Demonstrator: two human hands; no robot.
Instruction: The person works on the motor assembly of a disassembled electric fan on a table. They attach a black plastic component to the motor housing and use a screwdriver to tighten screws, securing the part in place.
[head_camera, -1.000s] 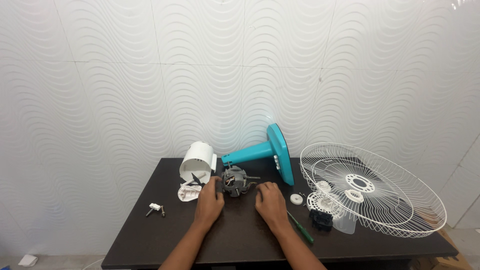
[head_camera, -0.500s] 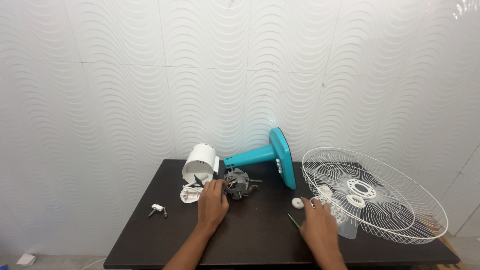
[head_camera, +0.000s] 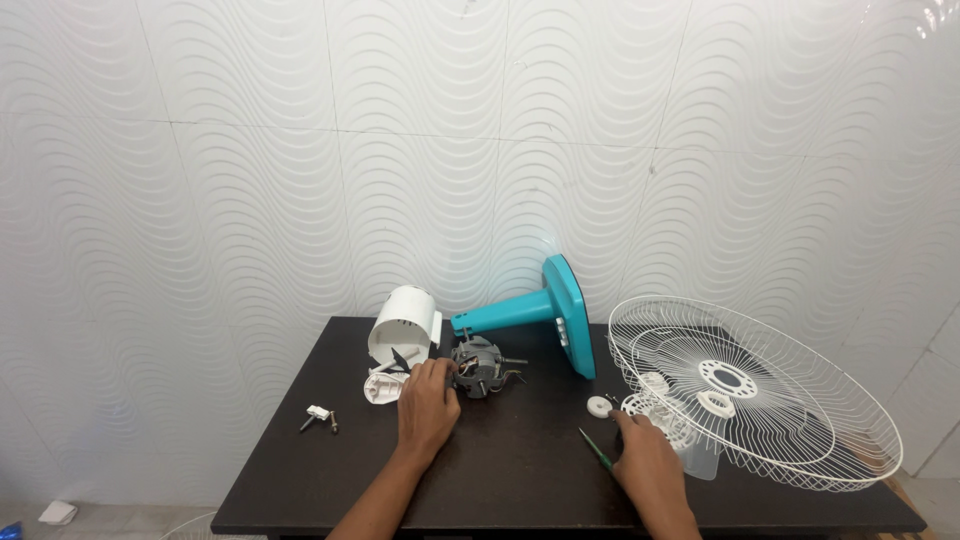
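Note:
A small fan motor with loose wires lies on the dark table. My left hand rests against its left side, fingers curled on it. My right hand is flat on the table further right, over a small dark part that it mostly hides. A green-handled screwdriver lies just left of that hand. Behind the motor a teal fan stand and base lies on its side. A white motor cover stands to the left.
A white wire fan grille overhangs the table's right edge, with white plastic rings and a knob near it. A small white clip with screws lies at the left. A white flat part sits by the cover.
My right hand has left the motor and moved right, down to the spot beside the screwdriver. My left hand has stayed on the motor.

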